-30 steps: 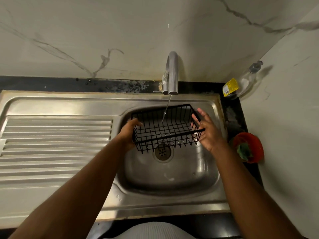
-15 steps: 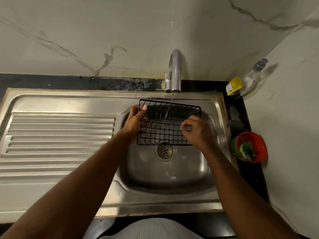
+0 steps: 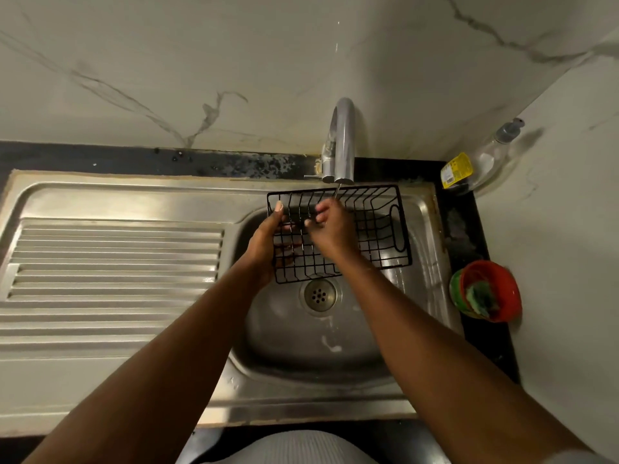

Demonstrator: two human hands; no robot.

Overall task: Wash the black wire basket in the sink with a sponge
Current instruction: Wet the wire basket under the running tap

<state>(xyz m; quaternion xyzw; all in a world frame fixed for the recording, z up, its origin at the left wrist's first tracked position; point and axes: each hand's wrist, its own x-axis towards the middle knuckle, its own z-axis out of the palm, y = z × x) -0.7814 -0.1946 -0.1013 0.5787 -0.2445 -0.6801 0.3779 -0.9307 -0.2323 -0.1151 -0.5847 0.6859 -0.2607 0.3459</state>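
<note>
Ribbed drainboard noted at far left. Left hand is clamped on the left end of the black wire basket, thumb over its rim. The basket is held tilted above the sink bowl, under the tap. Right hand is curled inside it against the wires; whether a wire is pinched cannot be told. A green sponge is seen in a red bowl, far right.

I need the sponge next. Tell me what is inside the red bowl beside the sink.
A green sponge lies inside the red bowl, filling most of it. The bottom of the bowl and anything beneath the sponge are covered, so I cannot tell whether it holds anything else.
</note>
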